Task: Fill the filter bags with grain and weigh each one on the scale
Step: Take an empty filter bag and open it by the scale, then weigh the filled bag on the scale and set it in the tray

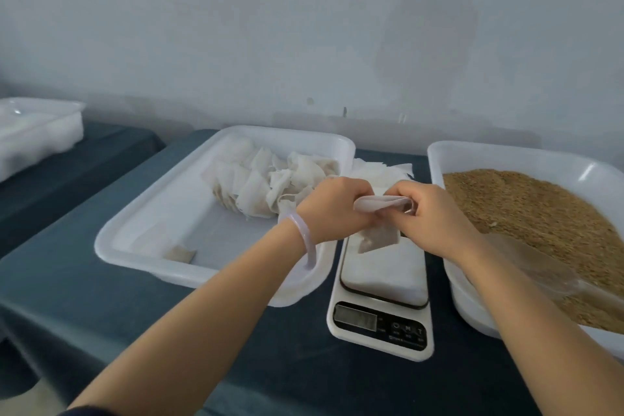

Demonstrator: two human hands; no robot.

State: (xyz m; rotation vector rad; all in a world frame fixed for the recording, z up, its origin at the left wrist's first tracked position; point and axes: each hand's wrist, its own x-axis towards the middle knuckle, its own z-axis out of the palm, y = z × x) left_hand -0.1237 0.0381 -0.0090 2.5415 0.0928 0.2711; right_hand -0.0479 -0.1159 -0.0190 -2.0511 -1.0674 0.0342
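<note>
Head view: both hands are on one filter bag (378,237), held over the far end of the scale (381,316), between the two white trays. Left hand (332,209) and right hand (435,219) both have their fingers curled in tight, pinching the bag's folded top edge from opposite sides. Neither palm is open and neither hand holds anything else. The bag hangs mouth-up with its body down, so the long axis is roughly vertical and the pinched mouth runs left-right between the hands. The lower half looks darker, probably grain settled at the bottom. Can't tell if the bottom touches the scale platform. Handling guess: thin, soft, floppy fabric-paper, very light, with no stiffness of its own, so it folds wherever it isn't supported. It could tear or spill if the mouth gapes or tips. Best hold is what's there now, the top edge at both corners, keeping the mouth up. Filled bags (266,186) are piled in the left tray (141,240). Flat empties (383,169) are stacked behind the scale. Grain (526,206) is in the right tray (439,154), with a clear scoop (540,267) lying in it. The scale display is too blurred to read.
</note>
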